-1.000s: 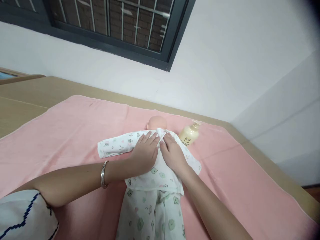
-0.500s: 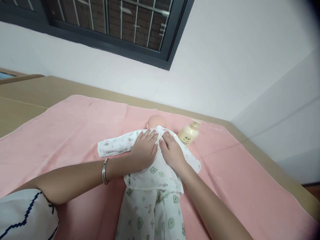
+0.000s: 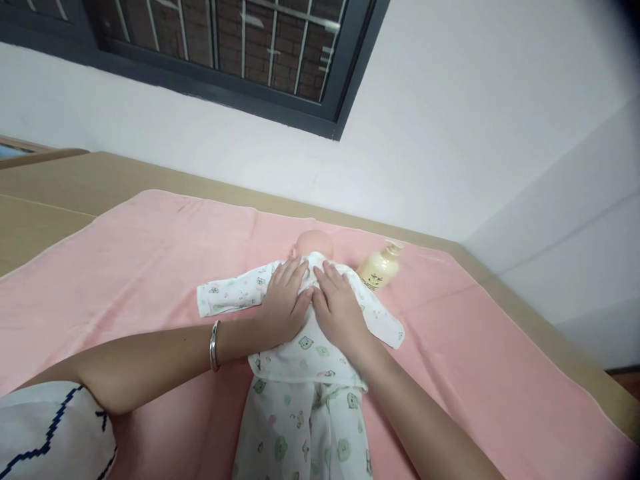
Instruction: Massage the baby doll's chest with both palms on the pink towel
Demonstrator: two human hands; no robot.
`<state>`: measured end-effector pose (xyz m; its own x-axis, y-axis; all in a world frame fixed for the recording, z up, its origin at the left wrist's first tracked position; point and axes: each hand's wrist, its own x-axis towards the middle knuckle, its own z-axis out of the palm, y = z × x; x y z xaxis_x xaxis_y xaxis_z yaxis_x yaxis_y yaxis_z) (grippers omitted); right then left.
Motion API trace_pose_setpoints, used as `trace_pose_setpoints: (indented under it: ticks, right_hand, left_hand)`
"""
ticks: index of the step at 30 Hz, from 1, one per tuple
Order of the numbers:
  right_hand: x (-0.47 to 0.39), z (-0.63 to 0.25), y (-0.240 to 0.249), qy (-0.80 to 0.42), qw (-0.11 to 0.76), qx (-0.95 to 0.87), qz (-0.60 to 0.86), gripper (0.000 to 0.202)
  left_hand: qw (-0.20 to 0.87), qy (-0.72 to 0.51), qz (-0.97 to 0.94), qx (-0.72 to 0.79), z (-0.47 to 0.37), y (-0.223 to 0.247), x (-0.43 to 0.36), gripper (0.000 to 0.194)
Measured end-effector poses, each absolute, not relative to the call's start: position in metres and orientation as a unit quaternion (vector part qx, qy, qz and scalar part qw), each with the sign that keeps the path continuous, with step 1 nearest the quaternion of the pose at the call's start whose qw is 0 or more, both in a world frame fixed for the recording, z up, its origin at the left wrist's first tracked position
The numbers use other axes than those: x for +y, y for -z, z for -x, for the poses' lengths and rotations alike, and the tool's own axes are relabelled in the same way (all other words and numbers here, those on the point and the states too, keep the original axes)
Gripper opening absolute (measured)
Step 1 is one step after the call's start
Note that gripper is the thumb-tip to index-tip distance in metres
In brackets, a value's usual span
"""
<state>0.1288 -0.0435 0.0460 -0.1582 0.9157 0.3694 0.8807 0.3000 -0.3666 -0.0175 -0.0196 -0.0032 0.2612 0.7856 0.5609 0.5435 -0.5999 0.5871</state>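
A doll lies on a pink cloth (image 3: pixel 125 267), its bald head (image 3: pixel 314 244) toward the wall and its face not visible. It wears a white printed top (image 3: pixel 306 353) with the sleeves spread out and matching trousers (image 3: pixel 280 427). My left hand (image 3: pixel 284 303) lies flat on the left of the top's upper part, fingers extended. Just beside it, my right hand (image 3: pixel 340 310) rests flat on the right of the same part, fingers also extended. The thumbs nearly meet at the middle. Neither hand grips anything.
A pale yellow pump bottle (image 3: pixel 379 268) is on the pink cloth, right of the doll's head. Under the cloth is a tan surface (image 3: pixel 165 177), which meets a white wall (image 3: pixel 400 167). A dark-framed window (image 3: pixel 210 80) with bars is above.
My left hand has shifted slightly right and my right hand slightly left and down on the top. The top's right sleeve end now lies a little farther out and lower.
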Motion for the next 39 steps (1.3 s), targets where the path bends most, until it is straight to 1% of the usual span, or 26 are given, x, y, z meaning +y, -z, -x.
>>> trace_pose_setpoints:
  ticks: [2, 5, 9, 10, 13, 14, 17, 19, 22, 24, 26, 27, 28, 30, 32, 33, 35, 39]
  right_hand:
    - [-0.043, -0.129, -0.045, -0.039, 0.262, -0.760, 0.594, 0.050]
    - [-0.042, -0.130, -0.045, -0.014, 0.296, -0.742, 0.601, 0.052]
    - [-0.040, -0.134, -0.045, -0.048, 0.242, -0.771, 0.588, 0.051]
    - [-0.040, -0.135, -0.045, -0.058, 0.241, -0.772, 0.586, 0.051]
    - [-0.039, -0.137, -0.044, -0.040, 0.289, -0.763, 0.577, 0.052]
    - [-0.038, -0.137, -0.043, -0.032, 0.292, -0.772, 0.564, 0.051]
    - [-0.035, -0.140, -0.043, -0.018, 0.243, -0.812, 0.530, 0.049]
    - [-0.034, -0.147, -0.049, 0.010, 0.234, -0.812, 0.535, 0.050]
    - [-0.032, -0.167, -0.069, 0.066, 0.282, -0.776, 0.560, 0.055]
    - [-0.032, -0.184, -0.085, 0.084, 0.322, -0.741, 0.583, 0.055]
    - [-0.030, -0.201, -0.097, 0.094, 0.353, -0.701, 0.613, 0.055]
    - [-0.029, -0.208, -0.100, 0.094, 0.361, -0.684, 0.626, 0.056]
    - [-0.027, -0.214, -0.101, 0.089, 0.365, -0.673, 0.637, 0.057]
    - [-0.023, -0.224, -0.100, 0.072, 0.354, -0.669, 0.649, 0.059]
    - [-0.018, -0.229, -0.097, 0.066, 0.326, -0.681, 0.652, 0.060]
    - [-0.016, -0.230, -0.095, 0.070, 0.311, -0.688, 0.652, 0.060]
    - [-0.014, -0.231, -0.093, 0.086, 0.289, -0.699, 0.648, 0.058]
    - [-0.015, -0.227, -0.094, 0.136, 0.285, -0.696, 0.644, 0.049]
  left_hand:
    - [0.138, -0.437, -0.781, 0.424, 0.018, 0.003, -0.020, 0.052]
    - [0.134, -0.437, -0.786, 0.417, 0.018, 0.003, -0.020, 0.052]
    - [0.134, -0.437, -0.781, 0.425, 0.017, 0.008, -0.018, 0.052]
    - [0.136, -0.438, -0.780, 0.426, 0.017, 0.009, -0.018, 0.052]
    - [0.141, -0.442, -0.778, 0.424, 0.016, 0.011, -0.018, 0.051]
    - [0.142, -0.441, -0.778, 0.425, 0.015, 0.011, -0.018, 0.050]
    - [0.143, -0.417, -0.787, 0.432, 0.017, 0.009, -0.017, 0.050]
    - [0.144, -0.392, -0.798, 0.435, 0.020, 0.006, -0.011, 0.051]
    - [0.149, -0.369, -0.800, 0.450, 0.025, -0.008, 0.002, 0.051]
    - [0.166, -0.369, -0.790, 0.461, 0.024, -0.026, 0.009, 0.050]
    - [0.216, -0.385, -0.779, 0.444, 0.014, -0.050, 0.012, 0.049]
    - [0.265, -0.401, -0.770, 0.420, 0.005, -0.062, 0.012, 0.049]
    - [0.333, -0.415, -0.753, 0.388, -0.005, -0.075, 0.011, 0.048]
    - [0.512, -0.426, -0.668, 0.331, -0.030, -0.097, 0.010, 0.049]
    - [0.681, -0.398, -0.541, 0.291, -0.055, -0.113, 0.014, 0.060]
    - [0.735, -0.380, -0.484, 0.284, -0.067, -0.119, 0.018, 0.066]
    - [0.802, -0.348, -0.397, 0.279, -0.084, -0.127, 0.029, 0.072]
    - [0.852, -0.332, -0.319, 0.251, -0.097, -0.134, 0.045, 0.077]
